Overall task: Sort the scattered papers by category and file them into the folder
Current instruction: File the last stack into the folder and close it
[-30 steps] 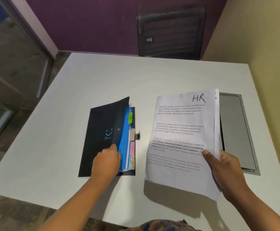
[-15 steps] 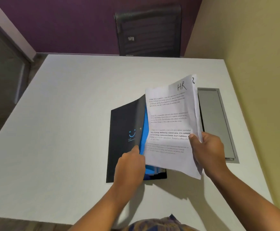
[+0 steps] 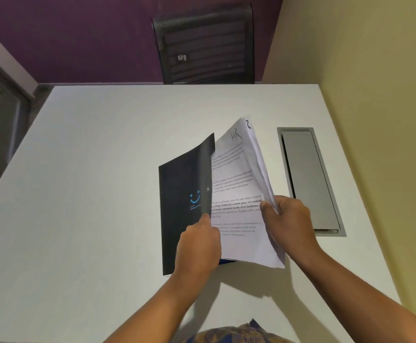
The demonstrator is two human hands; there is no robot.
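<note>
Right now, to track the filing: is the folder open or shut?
Open: left hand holds the folder cover raised; right hand holds papers under it.

Head camera looks steeply down, close over the table (image 3: 103, 169).

Grey cable hatch (image 3: 308, 179) set flush into white table (image 3: 103, 194), near right edge. Beyond, black mesh chair (image 3: 207, 45) against purple wall (image 3: 78, 33); yellow wall (image 3: 363, 70) at right.

White table (image 3: 103, 194), black mesh chair (image 3: 205, 45) behind it, purple wall (image 3: 78, 33), yellow wall (image 3: 375, 95) on right
</note>
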